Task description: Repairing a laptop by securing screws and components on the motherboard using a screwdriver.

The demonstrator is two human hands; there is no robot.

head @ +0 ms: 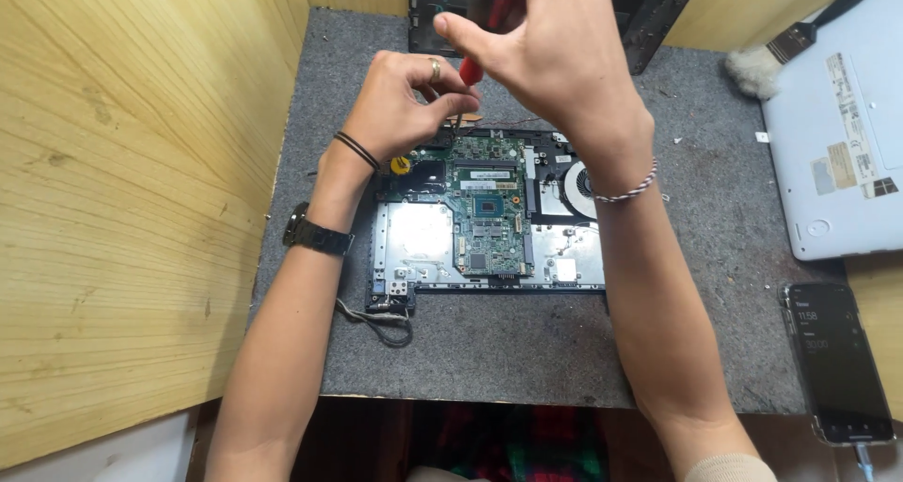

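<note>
Red-handled screwdriver (473,68) is standing near upright, right hand (550,54) pinching its top, left hand (400,101) pinching the shaft low, just above the green board (487,205).

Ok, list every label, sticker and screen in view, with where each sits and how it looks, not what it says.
Phone screen: right edge of the bench, upright dark rectangle, lit with pale figures.
Stickers: on the white laptop cover at upper right, small rectangles in beige, white and grey.
White label: on the green motherboard at the mat's middle, narrow horizontal strip.
</note>
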